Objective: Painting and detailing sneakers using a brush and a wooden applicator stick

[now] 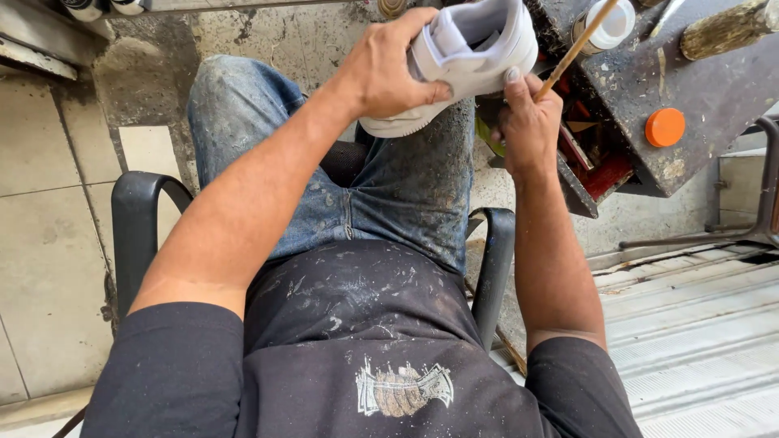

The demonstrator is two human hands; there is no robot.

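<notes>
White leather sneaker (466, 57) gripped on knee, thin wooden stick (576, 50) alongside.
Left hand (389, 69) fingers wrapped around heel; right hand (529, 122) fingers pinched the stick; shoe looked light, upper soft, sole stiff.

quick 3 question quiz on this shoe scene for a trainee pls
1. True or false: the left hand grips the white shoe.
2. What does the right hand hold? A) a thin wooden stick B) a hammer C) a rag
3. What colour is the round lid on the dark workbench?

Key
1. True; the shoe rests over the right knee.
2. A
3. Orange
</notes>
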